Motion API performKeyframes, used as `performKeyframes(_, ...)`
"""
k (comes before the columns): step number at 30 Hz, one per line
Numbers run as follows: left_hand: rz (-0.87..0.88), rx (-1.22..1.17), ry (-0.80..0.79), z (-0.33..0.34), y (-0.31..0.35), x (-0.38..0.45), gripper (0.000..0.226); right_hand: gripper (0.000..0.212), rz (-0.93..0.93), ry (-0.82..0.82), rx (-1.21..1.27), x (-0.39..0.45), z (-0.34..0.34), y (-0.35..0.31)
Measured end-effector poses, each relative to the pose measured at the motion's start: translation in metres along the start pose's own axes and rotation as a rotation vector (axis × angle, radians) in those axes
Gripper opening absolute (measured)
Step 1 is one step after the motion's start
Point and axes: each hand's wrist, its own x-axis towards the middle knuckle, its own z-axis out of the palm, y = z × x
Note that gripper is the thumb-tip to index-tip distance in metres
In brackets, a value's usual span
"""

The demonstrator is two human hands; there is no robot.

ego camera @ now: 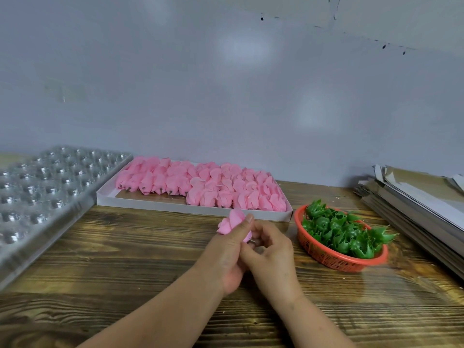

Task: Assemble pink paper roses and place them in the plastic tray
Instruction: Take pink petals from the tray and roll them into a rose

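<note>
- Grey wall (pixel 226 84) fills the background, plain apart from a few dark marks high on the right.
- Below it runs a dark wooden table (pixel 125 259) with strong grain.
- On the far left of the table lies a clear plastic tray (pixel 45 192) with rows of round cups, none holding a flower as far as I can see.
- Just beside it, against the wall, sits a shallow white box (pixel 175 205) packed with pink paper roses (pixel 200 184) lying on their sides, stems toward me.
- At the right edge is a stack of flattened grey cardboard (pixel 414 204).
- Near the box's right corner stands a red mesh basket (pixel 334 258) heaped with green plastic leaf bases (pixel 341 232).
- In the middle, above the table, the person's left hand (pixel 226 249) grips one pink rose (pixel 232 221), thumb pressed along its side.
- Touching it, the right hand (pixel 273 252) has its fingers curled at the rose's stem end, where a thin pin shows; I cannot tell exactly what it pinches.
</note>
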Motion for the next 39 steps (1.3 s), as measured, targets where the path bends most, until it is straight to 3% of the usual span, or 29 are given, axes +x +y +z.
performKeyframes(8, -0.013, 0.039, -0.037, -0.005, -0.001, 0.002, 0.02, 0.024, 0.006, -0.048, 0.059, 0.003, -0.001, 0.002)
performKeyframes(11, -0.032, 0.131, -0.062, -0.008, 0.001, 0.004, 0.035, 0.015, 0.124, -0.099, 0.172, 0.004, -0.001, 0.005)
performKeyframes(13, -0.026, 0.176, -0.054, -0.01, 0.002, 0.005, 0.032, 0.008, 0.23, -0.117, 0.284, 0.004, 0.0, 0.005)
performKeyframes(16, -0.014, 0.239, -0.018, -0.011, 0.005, 0.005, 0.025, 0.023, 0.404, -0.191, 0.476, 0.005, -0.002, 0.004)
performKeyframes(19, -0.026, 0.272, -0.018, -0.01, 0.006, 0.005, 0.035, 0.021, 0.547, -0.252, 0.618, 0.006, -0.004, 0.003)
performKeyframes(22, -0.04, 0.234, -0.011, -0.01, 0.008, 0.006, 0.043, 0.006, 0.384, -0.233, 0.403, 0.004, -0.004, 0.003)
performKeyframes(25, -0.053, 0.117, 0.027, -0.012, 0.009, 0.009, 0.037, 0.018, 0.116, -0.2, 0.01, 0.001, -0.001, 0.005)
performKeyframes(27, -0.06, 0.104, 0.038, -0.011, 0.008, 0.009, 0.038, 0.019, 0.042, -0.149, -0.127, 0.001, 0.0, 0.007)
performKeyframes(31, -0.051, 0.138, 0.018, -0.01, 0.007, 0.007, 0.051, 0.004, 0.086, -0.183, 0.02, 0.002, -0.004, 0.007)
performKeyframes(35, -0.024, 0.277, 0.018, -0.013, 0.009, 0.006, 0.053, 0.022, 0.345, -0.294, 0.317, 0.005, -0.006, 0.006)
performKeyframes(37, -0.021, 0.266, 0.031, -0.013, 0.009, 0.008, 0.048, 0.02, 0.354, -0.289, 0.27, 0.005, -0.006, 0.007)
performKeyframes(39, -0.031, 0.211, 0.073, -0.013, 0.01, 0.009, 0.035, 0.007, 0.219, -0.237, 0.068, 0.004, -0.005, 0.006)
